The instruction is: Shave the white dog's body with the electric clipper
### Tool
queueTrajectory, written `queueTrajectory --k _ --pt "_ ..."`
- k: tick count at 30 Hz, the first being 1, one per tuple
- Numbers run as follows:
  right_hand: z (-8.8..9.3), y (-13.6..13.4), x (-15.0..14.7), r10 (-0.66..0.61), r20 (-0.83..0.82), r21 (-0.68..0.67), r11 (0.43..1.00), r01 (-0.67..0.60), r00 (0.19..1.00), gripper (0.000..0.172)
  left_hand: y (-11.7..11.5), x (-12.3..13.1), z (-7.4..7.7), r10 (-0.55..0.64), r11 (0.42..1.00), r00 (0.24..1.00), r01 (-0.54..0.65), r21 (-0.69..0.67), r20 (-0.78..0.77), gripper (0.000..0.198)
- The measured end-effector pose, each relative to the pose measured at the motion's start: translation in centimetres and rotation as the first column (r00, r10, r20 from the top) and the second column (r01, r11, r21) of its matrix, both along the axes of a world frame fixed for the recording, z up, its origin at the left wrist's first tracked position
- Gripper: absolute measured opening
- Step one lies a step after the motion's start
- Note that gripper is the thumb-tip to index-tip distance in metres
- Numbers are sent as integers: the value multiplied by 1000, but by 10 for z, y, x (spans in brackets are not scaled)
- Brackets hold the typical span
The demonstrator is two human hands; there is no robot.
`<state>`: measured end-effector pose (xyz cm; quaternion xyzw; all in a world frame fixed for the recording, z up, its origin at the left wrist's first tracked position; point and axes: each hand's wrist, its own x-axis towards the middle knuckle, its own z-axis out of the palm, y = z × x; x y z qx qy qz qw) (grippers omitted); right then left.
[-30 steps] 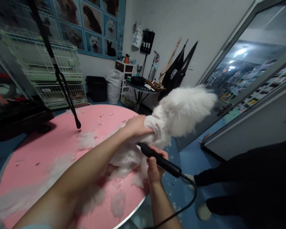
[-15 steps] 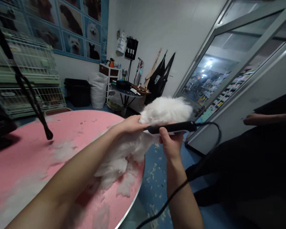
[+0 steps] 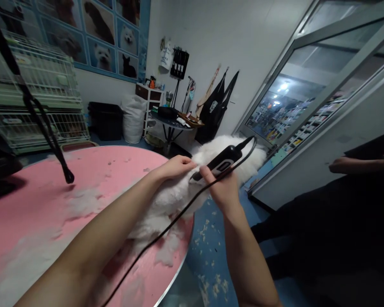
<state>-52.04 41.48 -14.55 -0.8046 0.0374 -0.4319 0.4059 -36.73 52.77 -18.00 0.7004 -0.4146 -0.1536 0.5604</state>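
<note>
A white fluffy dog (image 3: pixel 171 198) is at the right edge of a round pink table (image 3: pixel 128 154), its head end turned away from me. My left hand (image 3: pixel 176 167) grips the dog near the neck, with the fingertips partly sunk in fur. In my right hand (image 3: pixel 225 187) is a black electric clipper (image 3: pixel 222 161), thumb along its side. The clipper slants up to the right and its blade end meets the fur just right of my left hand. Its black cord (image 3: pixel 174 221) loops over the top and runs down across the dog and table.
Clipped white fur (image 3: pixel 83 202) lies on the table, and tufts (image 3: pixel 216 285) litter the blue floor. A black hanging strap (image 3: pixel 48 132) drops over the table's left side. A person in dark clothes (image 3: pixel 333 200) stands at the right. Wire cages (image 3: pixel 45 98) stand behind.
The clipper has turned from lying level along the head to a slant with its blade at the neck. Its cord has swung left across the dog. My left hand stays at the neck.
</note>
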Motion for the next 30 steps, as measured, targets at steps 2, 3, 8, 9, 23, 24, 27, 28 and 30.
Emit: queueTrajectory --k 2,3,8,9,23,24,27,28,30 --pt "-13 -4 -5 65 -77 24 998 -63 995 35 -1 1 -1 -4 1000 998 4 4 68 52" --pt "-16 -5 -9 96 -109 31 995 -93 989 35 -1 2 -2 -3 1000 996 3 7 89 52" --pt "1 -10 -11 109 58 32 993 -111 992 25 -5 4 -5 7 999 991 -14 50 137 55" --pt "5 -11 -9 103 72 11 995 -104 992 24 -5 4 -5 14 998 988 -24 63 155 55" --pt "-14 -39 -18 190 54 9 982 -191 980 30 -1 -22 22 84 880 931 -236 413 355 78" --pt "-21 -41 -17 200 21 2 980 -200 980 30 -2 -20 21 89 873 928 -248 419 362 80" --pt "-57 -40 -23 245 -4 38 969 -245 969 33 -1 -16 17 79 874 920 -249 417 384 82" --pt "-71 -38 -28 260 -2 57 964 -260 966 35 1 -16 16 66 883 920 -235 406 387 80" --pt "-90 -33 -38 291 -10 89 953 -289 957 37 4 -19 17 34 900 918 -200 386 395 76"
